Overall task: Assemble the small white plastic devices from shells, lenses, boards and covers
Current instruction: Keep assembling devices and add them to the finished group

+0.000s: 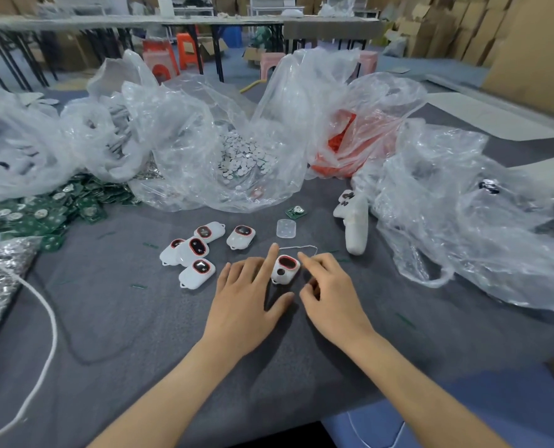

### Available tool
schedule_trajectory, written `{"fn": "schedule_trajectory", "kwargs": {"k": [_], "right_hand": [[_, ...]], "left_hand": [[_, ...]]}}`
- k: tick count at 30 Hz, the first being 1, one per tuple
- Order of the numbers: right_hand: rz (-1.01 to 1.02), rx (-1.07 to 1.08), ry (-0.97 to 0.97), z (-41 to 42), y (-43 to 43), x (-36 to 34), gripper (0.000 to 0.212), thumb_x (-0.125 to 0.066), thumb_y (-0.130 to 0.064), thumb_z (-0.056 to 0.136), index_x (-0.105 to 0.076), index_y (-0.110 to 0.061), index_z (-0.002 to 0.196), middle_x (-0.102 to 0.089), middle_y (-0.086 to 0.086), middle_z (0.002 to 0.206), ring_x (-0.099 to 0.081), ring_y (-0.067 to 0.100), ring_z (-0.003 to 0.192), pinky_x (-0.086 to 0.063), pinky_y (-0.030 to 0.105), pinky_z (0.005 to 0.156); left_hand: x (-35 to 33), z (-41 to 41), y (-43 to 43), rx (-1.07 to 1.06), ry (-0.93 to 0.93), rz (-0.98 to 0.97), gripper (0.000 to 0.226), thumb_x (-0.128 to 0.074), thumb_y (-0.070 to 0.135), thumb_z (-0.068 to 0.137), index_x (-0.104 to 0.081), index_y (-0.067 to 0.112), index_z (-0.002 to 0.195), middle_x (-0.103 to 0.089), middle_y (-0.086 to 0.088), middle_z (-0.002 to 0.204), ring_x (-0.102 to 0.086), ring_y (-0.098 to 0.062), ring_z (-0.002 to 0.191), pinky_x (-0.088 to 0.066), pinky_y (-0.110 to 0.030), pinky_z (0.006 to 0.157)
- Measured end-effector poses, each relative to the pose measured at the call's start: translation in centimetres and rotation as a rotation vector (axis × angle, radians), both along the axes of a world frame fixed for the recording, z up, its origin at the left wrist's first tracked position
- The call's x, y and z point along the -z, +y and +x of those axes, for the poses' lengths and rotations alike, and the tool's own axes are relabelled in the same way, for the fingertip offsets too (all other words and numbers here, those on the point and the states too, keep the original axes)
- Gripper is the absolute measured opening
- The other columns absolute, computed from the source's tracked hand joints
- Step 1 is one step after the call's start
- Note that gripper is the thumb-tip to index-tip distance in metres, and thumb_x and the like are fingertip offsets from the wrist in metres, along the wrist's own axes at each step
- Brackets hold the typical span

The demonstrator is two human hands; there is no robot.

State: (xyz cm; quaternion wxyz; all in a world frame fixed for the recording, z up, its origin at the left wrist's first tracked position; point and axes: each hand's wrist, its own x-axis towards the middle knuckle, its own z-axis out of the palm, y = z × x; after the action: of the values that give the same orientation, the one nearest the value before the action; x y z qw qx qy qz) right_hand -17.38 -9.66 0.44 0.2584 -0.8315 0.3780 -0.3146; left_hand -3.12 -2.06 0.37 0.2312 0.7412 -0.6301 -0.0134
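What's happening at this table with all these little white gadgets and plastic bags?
A person is putting small white devices together by hand. One white shell with a red-ringed window lies on the grey table between the left hand and right hand, whose index fingers reach to its sides; neither hand grips it. Five similar shells sit to the left. A clear cover and one green board wait just beyond, with bags of parts behind.
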Motion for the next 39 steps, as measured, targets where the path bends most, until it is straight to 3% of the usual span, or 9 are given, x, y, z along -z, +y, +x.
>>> {"fn": "schedule_trajectory", "kwargs": {"k": [5, 11, 14, 16, 19, 24, 28, 33, 39], "right_hand": [[-0.024, 0.090, -0.151, -1.0, 0.1, -1.9, 0.040, -0.055, 0.009, 0.083, -0.066, -0.007, 0.119, -0.055, 0.002, 0.105, -0.053, 0.001, 0.076, -0.040, 0.005, 0.077], [-0.253, 0.564, -0.398, -12.2, -8.1, -11.7, 0.033, -0.043, -0.011, 0.082, -0.067, -0.029, 0.096, -0.063, -0.007, 0.090, -0.061, -0.001, 0.077, -0.051, 0.017, 0.077], [-0.044, 0.800, -0.094, -17.9, -14.8, -13.2, 0.037, -0.039, -0.001, 0.082, -0.072, -0.017, 0.092, -0.071, 0.011, 0.096, -0.065, 0.024, 0.095, -0.050, 0.038, 0.093], [0.162, 0.780, 0.093, -19.8, -18.2, -12.1, 0.035, -0.045, 0.008, 0.084, -0.074, -0.005, 0.099, -0.069, 0.016, 0.109, -0.060, 0.032, 0.109, -0.046, 0.037, 0.100], [0.210, 0.667, 0.383, -19.7, -21.2, -10.2, 0.029, -0.053, 0.003, 0.089, -0.072, -0.006, 0.109, -0.067, 0.011, 0.117, -0.056, 0.031, 0.112, -0.037, 0.021, 0.086], [0.160, 0.653, 0.643, -18.3, -22.7, -8.3, 0.025, -0.049, -0.011, 0.093, -0.066, -0.008, 0.111, -0.063, 0.014, 0.114, -0.056, 0.030, 0.097, -0.035, 0.028, 0.075], [0.166, 0.692, 0.658, -16.9, -22.7, -8.0, 0.020, -0.040, -0.001, 0.094, -0.059, -0.005, 0.095, -0.057, 0.017, 0.113, -0.053, 0.029, 0.097, -0.040, 0.033, 0.076], [0.149, 0.739, 0.478, -16.9, -23.0, -7.4, 0.032, -0.038, 0.002, 0.088, -0.035, -0.013, 0.060, -0.042, 0.008, 0.074, -0.038, 0.021, 0.065, -0.025, 0.029, 0.050], [-0.150, 0.883, 0.352, -17.5, -21.4, -8.5, 0.022, -0.047, -0.013, 0.096, -0.066, -0.004, 0.100, -0.065, 0.022, 0.102, -0.060, 0.037, 0.095, -0.044, 0.035, 0.076]], "left_hand": [[-0.1, -1.2, -2.0, 0.158, 0.033, -0.038, 0.054, -0.051, 0.036, 0.096, -0.035, 0.028, 0.147, -0.041, 0.002, 0.147, -0.037, -0.021, 0.133, -0.029, -0.039, 0.111], [0.5, -4.0, -4.6, 0.097, 0.163, -0.234, 0.033, -0.068, -0.004, 0.083, -0.068, 0.003, 0.115, -0.066, -0.013, 0.114, -0.056, -0.037, 0.099, -0.047, -0.037, 0.089], [-0.1, -5.7, -5.8, 0.148, 0.267, -0.324, 0.043, -0.071, -0.002, 0.081, -0.065, 0.008, 0.122, -0.063, -0.008, 0.114, -0.053, -0.030, 0.099, -0.044, -0.032, 0.086], [-0.1, -5.6, -6.1, 0.134, 0.356, -0.364, 0.044, -0.072, 0.002, 0.082, -0.064, 0.013, 0.124, -0.061, -0.003, 0.114, -0.054, -0.023, 0.100, -0.041, -0.024, 0.086], [0.2, -4.4, -6.3, 0.017, 0.546, -0.343, 0.036, -0.067, 0.015, 0.088, -0.063, 0.023, 0.123, -0.058, 0.006, 0.112, -0.059, -0.016, 0.097, -0.040, -0.021, 0.085], [-0.1, -4.1, -6.2, -0.011, 0.757, -0.392, 0.026, -0.062, 0.021, 0.091, -0.063, 0.039, 0.110, -0.061, 0.013, 0.103, -0.058, 0.007, 0.095, -0.040, -0.001, 0.075], [-0.3, -3.9, -6.2, 0.014, 0.870, -0.385, 0.026, -0.060, 0.018, 0.093, -0.064, 0.040, 0.105, -0.065, 0.005, 0.103, -0.060, 0.006, 0.098, -0.042, -0.002, 0.079], [-0.3, -3.6, -6.1, 0.030, 0.991, -0.363, 0.024, -0.059, 0.019, 0.094, -0.066, 0.040, 0.103, -0.069, 0.010, 0.104, -0.062, 0.001, 0.103, -0.045, -0.006, 0.082], [-0.4, -3.4, -6.1, 0.055, 1.414, -0.385, 0.019, -0.046, 0.020, 0.100, -0.063, 0.017, 0.110, -0.071, 0.001, 0.103, -0.069, -0.023, 0.101, -0.055, -0.029, 0.085]]}}
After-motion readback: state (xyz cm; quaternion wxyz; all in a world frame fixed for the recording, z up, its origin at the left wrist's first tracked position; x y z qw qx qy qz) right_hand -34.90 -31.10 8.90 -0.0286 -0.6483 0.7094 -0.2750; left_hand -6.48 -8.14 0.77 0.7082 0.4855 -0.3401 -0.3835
